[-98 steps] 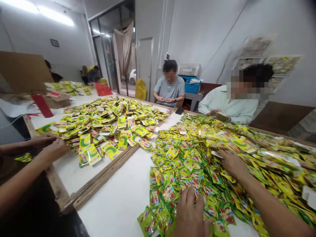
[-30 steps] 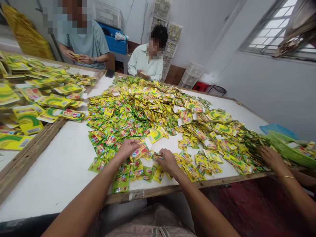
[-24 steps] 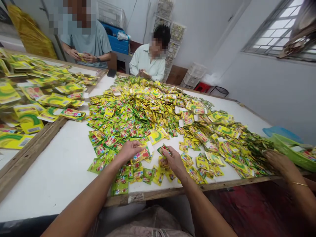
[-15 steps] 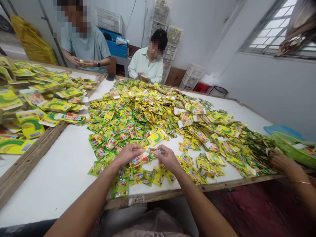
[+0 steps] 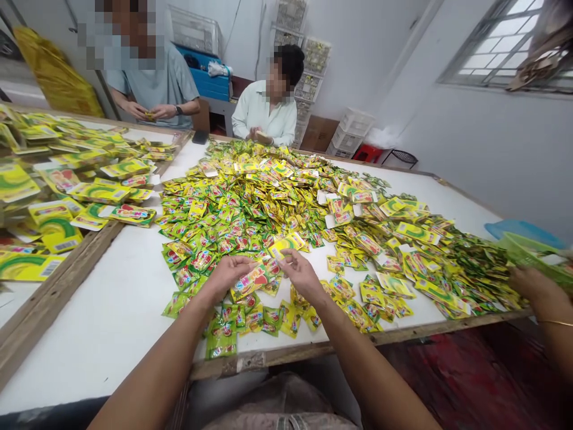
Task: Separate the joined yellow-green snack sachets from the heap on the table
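Many small yellow-green foil sachets (image 5: pixel 242 221) lie in a wide heap on the white table top (image 5: pixel 111 334). My left hand (image 5: pixel 226 278) rests at the heap's near edge, its fingers over a sachet with red print (image 5: pixel 251 282). My right hand (image 5: pixel 302 276) reaches to its right, with fingertips at a yellow sachet (image 5: pixel 286 243). Whether those fingers grip it is hard to tell. Scattered sachets lie below both hands. At the right, a co-worker's hand (image 5: pixel 530 283) with a gold bangle sits near a green plastic basket (image 5: pixel 528 254).
A raised wooden table edge (image 5: pixel 286 352) runs in front of me. A wooden divider (image 5: pixel 58 280) separates a second table of larger sachets (image 5: pixel 76 191) on the left. Two seated people (image 5: pixel 264 113) work across the table, beside a phone (image 5: pixel 200 137) and stacked crates (image 5: pixel 351 131).
My right hand has moved up and left to the yellow sachet. The co-worker's hand has shifted right, and the view has tilted slightly.
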`<action>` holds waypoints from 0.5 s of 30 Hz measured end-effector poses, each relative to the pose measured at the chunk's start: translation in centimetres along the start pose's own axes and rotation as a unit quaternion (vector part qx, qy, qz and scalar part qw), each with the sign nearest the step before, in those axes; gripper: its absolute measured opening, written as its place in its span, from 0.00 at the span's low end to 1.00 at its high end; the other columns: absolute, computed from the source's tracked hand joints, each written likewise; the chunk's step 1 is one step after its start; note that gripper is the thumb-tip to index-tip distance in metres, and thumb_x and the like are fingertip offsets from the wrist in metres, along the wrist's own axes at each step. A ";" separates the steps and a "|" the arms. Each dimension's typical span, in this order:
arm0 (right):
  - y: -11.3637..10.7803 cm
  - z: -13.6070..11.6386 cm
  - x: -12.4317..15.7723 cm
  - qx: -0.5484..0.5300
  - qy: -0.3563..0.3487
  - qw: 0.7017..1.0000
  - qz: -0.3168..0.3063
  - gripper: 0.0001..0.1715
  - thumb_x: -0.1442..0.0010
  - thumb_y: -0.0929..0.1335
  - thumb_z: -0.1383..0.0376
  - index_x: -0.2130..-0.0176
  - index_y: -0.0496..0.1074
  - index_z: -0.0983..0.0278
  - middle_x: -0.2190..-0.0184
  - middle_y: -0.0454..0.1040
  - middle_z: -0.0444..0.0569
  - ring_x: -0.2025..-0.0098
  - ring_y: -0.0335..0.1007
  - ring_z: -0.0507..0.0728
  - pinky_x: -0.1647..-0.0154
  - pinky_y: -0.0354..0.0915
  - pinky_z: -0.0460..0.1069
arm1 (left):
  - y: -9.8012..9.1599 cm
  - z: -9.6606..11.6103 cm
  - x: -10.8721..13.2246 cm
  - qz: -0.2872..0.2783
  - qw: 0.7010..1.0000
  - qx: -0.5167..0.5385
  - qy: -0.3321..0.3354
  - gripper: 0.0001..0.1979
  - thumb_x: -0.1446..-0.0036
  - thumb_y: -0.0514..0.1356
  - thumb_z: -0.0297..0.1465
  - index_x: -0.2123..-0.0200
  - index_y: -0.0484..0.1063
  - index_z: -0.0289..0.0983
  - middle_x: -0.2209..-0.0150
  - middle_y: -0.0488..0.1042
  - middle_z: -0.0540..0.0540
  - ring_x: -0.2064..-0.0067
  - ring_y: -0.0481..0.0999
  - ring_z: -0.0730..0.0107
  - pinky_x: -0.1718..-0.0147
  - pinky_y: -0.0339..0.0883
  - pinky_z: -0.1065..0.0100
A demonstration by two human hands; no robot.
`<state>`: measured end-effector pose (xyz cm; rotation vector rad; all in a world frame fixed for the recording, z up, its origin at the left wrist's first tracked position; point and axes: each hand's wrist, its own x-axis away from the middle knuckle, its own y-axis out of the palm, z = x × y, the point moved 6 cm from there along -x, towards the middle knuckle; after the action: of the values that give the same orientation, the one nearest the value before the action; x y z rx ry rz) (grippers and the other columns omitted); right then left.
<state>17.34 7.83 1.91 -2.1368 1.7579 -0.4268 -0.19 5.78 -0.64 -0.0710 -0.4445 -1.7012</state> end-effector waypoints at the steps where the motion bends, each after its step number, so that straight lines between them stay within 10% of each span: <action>1: -0.3 0.5 0.0 0.003 0.013 0.999 0.029 0.20 0.45 0.63 0.54 0.58 0.66 0.64 0.73 0.66 0.44 0.74 0.63 0.51 0.73 0.61 0.46 | -0.1 0.1 0.0 0.003 1.000 0.021 -0.001 0.17 0.65 0.68 0.40 0.72 0.76 0.33 0.76 0.77 0.47 0.76 0.73 0.69 0.74 0.65 0.69; 9: 3.0 1.6 1.2 0.303 -0.069 0.950 0.011 0.14 0.53 0.71 0.61 0.66 0.67 0.64 0.63 0.69 0.53 0.58 0.61 0.60 0.58 0.59 0.52 | -1.2 0.4 -0.2 0.039 0.997 0.059 0.007 0.17 0.62 0.69 0.38 0.68 0.77 0.35 0.75 0.79 0.47 0.75 0.75 0.68 0.73 0.67 0.69; 15: -0.5 3.2 1.5 0.068 0.059 0.992 0.089 0.13 0.47 0.65 0.55 0.69 0.66 0.62 0.81 0.63 0.39 0.78 0.57 0.52 0.76 0.53 0.45 | -1.3 0.3 -0.4 0.069 0.997 -0.031 0.014 0.17 0.62 0.68 0.41 0.72 0.77 0.34 0.78 0.77 0.48 0.78 0.72 0.70 0.78 0.62 0.72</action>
<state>19.49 6.66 -0.69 -1.8766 1.9061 -0.6181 -1.42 6.35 -0.81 -0.1203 -0.3587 -1.5781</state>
